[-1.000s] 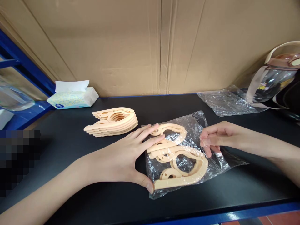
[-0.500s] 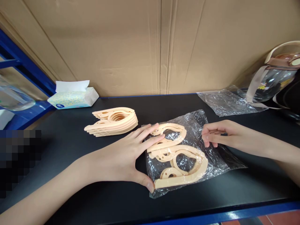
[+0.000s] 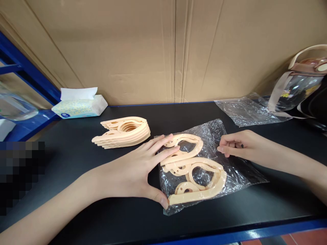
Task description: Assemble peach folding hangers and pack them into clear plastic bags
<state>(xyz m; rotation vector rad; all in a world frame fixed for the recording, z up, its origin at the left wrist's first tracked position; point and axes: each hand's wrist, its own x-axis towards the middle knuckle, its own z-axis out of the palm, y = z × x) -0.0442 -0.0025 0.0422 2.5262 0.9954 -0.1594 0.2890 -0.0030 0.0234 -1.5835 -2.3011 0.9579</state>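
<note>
A clear plastic bag (image 3: 214, 132) lies on the black tabletop, holding several beige folding hangers (image 3: 222, 180) grouped in two clusters. My left hand (image 3: 138, 170) rests on the bag's left side, fingers spread over the upper cluster and thumb at the lower left corner. At the bag's right part, my right hand (image 3: 240, 145) is closed in a pinch, thumb against curled fingers, apparently on the bag's film; the exact spot under the fingertips is hard to see. Beyond my left hand sits a neat stack of the same beige hangers (image 3: 122, 137), outside any bag.
A tissue pack (image 3: 79, 107) stands at the back left by a blue metal frame (image 3: 28, 75). Another clear plastic bag (image 3: 245, 110) lies at the back right, beside a clear bottle (image 3: 298, 85) with a strap. Cardboard (image 3: 133, 51) forms the back wall.
My right hand has shifted slightly left, and its fingers have drawn closer together into a tighter pinch. My left hand, the bag and the stack have stayed in place.
</note>
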